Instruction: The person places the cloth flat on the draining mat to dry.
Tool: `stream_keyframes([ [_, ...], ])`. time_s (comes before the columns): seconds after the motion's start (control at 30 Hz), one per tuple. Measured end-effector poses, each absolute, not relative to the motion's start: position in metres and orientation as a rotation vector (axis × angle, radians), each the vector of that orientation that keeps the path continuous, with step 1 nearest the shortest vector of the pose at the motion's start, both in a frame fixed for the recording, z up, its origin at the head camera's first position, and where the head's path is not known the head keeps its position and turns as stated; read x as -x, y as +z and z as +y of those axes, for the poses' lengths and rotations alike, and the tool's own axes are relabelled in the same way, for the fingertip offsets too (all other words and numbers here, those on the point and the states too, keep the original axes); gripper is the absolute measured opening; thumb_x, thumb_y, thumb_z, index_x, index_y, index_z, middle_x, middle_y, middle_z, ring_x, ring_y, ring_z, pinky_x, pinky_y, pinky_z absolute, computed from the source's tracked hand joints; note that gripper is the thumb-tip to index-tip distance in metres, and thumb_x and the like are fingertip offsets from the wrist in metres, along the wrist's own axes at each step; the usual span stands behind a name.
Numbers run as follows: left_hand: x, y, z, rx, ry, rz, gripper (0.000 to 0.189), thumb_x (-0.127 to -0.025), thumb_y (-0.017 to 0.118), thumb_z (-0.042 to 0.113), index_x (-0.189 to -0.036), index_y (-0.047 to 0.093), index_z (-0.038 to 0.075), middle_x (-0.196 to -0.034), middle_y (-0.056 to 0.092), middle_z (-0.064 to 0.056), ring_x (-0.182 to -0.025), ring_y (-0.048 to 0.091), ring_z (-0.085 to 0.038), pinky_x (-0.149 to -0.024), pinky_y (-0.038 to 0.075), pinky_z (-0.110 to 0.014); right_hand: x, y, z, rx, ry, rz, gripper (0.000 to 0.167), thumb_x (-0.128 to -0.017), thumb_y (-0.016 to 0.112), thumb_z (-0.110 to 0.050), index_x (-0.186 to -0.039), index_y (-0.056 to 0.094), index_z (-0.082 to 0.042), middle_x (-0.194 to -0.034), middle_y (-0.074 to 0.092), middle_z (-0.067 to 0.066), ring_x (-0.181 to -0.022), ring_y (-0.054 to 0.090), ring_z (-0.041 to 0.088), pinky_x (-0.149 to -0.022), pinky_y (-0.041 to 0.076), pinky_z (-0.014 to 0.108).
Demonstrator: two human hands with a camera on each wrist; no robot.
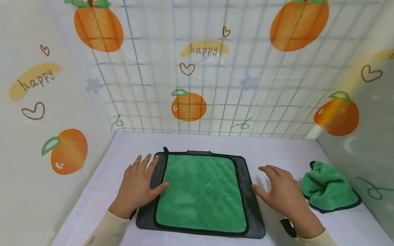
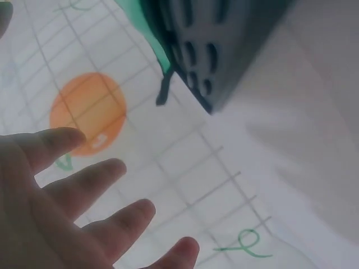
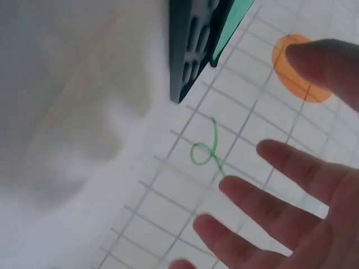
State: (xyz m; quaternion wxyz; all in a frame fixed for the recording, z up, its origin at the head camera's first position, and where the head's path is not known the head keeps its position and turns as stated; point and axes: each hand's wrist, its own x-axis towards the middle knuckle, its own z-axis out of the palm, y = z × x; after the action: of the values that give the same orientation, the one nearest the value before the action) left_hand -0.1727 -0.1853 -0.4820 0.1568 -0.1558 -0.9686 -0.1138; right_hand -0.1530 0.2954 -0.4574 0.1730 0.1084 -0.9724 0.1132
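A green cloth (image 1: 201, 193) with black edging lies spread flat over a dark grey board (image 1: 254, 215), which has rows of slots along both sides. My left hand (image 1: 136, 186) hovers at the board's left side with fingers spread, its thumb overlapping the cloth's left border in the head view. Just off the right edge is my right hand (image 1: 283, 191), fingers loosely extended and thumb toward the board. Both wrist views show spread fingers (image 2: 115, 227) holding nothing, with a corner of the board (image 3: 188, 73) beyond them.
A second green cloth (image 1: 330, 188) with black edging lies crumpled to the right of my right hand. The white tabletop (image 1: 132, 141) is bounded by a back wire grid (image 1: 212, 78) behind printed sheeting and by side sheets with orange fruit prints (image 1: 69, 152).
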Motion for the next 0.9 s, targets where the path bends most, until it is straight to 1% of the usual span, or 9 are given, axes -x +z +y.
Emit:
stream_keyframes([
  [0.13,0.174,-0.481,-0.189,0.416,-0.354,-2.768,0.101,-0.090,0.050,0.086,-0.167,0.033,0.023,-0.169,0.034,-0.014,-0.156,0.023,-0.047,-0.111,0.029,-0.075,0.158,-0.456,0.304,-0.194,0.252,-2.763,0.077,-0.083,0.086,-0.050,-0.142,0.060,-0.009,-0.145,0.053,0.030,-0.127,0.046,0.060,-0.084,0.036,0.086],
  [0.33,0.173,-0.480,-0.190,0.397,-0.343,-2.772,0.102,-0.088,0.051,0.088,-0.166,0.035,0.024,-0.167,0.035,-0.015,-0.155,0.025,-0.047,-0.110,0.030,-0.076,0.163,-0.456,0.320,-0.097,0.242,-2.740,0.082,-0.081,0.086,-0.054,-0.144,0.057,-0.009,-0.148,0.047,0.033,-0.132,0.038,0.061,-0.085,0.032,0.087],
  [0.5,0.171,-0.483,-0.193,0.410,-0.339,-2.730,0.100,-0.087,0.061,0.083,-0.163,0.042,0.022,-0.164,0.041,-0.015,-0.152,0.029,-0.049,-0.109,0.032,-0.074,0.168,-0.458,0.336,0.032,0.282,-2.775,0.087,-0.083,0.083,-0.060,-0.145,0.054,-0.007,-0.150,0.040,0.036,-0.134,0.031,0.063,-0.085,0.028,0.088],
  [0.63,0.172,-0.486,-0.193,0.425,-0.353,-2.721,0.099,-0.085,0.066,0.080,-0.163,0.044,0.021,-0.163,0.042,-0.015,-0.152,0.031,-0.049,-0.108,0.033,-0.074,0.173,-0.459,0.354,0.167,0.294,-2.812,0.090,-0.084,0.080,-0.062,-0.146,0.050,-0.003,-0.152,0.033,0.039,-0.134,0.027,0.066,-0.086,0.026,0.089],
  [0.77,0.172,-0.489,-0.193,0.418,-0.365,-2.749,0.099,-0.086,0.065,0.080,-0.164,0.041,0.024,-0.165,0.040,-0.013,-0.152,0.032,-0.046,-0.109,0.034,-0.072,0.175,-0.457,0.369,0.271,0.320,-2.829,0.090,-0.086,0.081,-0.057,-0.146,0.047,0.001,-0.151,0.029,0.044,-0.130,0.025,0.073,-0.084,0.026,0.089],
  [0.9,0.174,-0.492,-0.193,0.423,-0.363,-2.757,0.098,-0.087,0.063,0.080,-0.165,0.040,0.025,-0.165,0.039,-0.011,-0.150,0.036,-0.044,-0.109,0.035,-0.071,0.175,-0.451,0.382,0.342,0.333,-2.821,0.088,-0.089,0.078,-0.056,-0.146,0.046,0.002,-0.150,0.029,0.044,-0.124,0.027,0.077,-0.081,0.028,0.088],
])
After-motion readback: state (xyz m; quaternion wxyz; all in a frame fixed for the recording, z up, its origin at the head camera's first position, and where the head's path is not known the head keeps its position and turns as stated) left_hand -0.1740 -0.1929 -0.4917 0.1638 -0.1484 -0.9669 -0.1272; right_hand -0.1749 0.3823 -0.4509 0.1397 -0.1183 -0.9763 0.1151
